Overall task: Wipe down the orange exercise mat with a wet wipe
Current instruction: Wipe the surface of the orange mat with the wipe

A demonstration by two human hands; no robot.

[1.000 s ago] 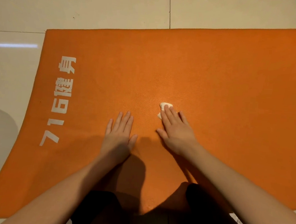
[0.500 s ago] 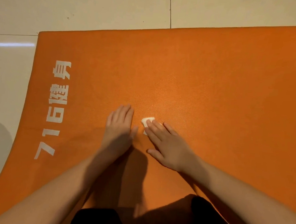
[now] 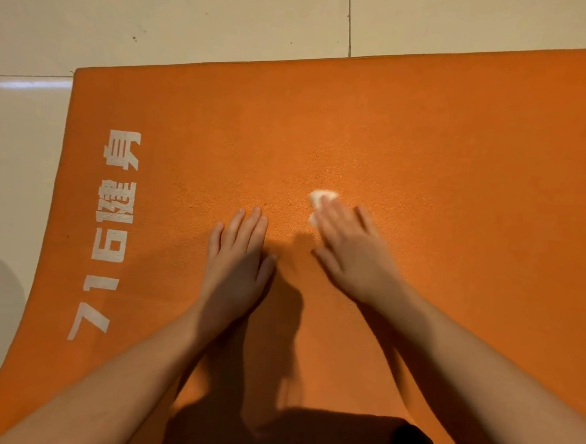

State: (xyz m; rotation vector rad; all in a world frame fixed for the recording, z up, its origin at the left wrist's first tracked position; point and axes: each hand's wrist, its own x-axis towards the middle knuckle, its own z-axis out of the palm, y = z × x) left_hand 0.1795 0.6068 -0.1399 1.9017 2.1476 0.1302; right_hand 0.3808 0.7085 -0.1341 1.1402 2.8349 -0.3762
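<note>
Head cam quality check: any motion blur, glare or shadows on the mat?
Head view: right hand and wet wipe smeared by motion blur, left hand sharp; hands cast dark shadows onto the orange mat; glare streak on the floor tile at left; mat's left edge bows, wide-angle distortion.

A flat orange exercise mat [image 3: 426, 154] lies on pale floor tiles [image 3: 194, 16]. The left hand [image 3: 238, 259] rests flat; the blurred right hand [image 3: 351, 253] seemingly presses a small white wet wipe [image 3: 320, 197].
</note>
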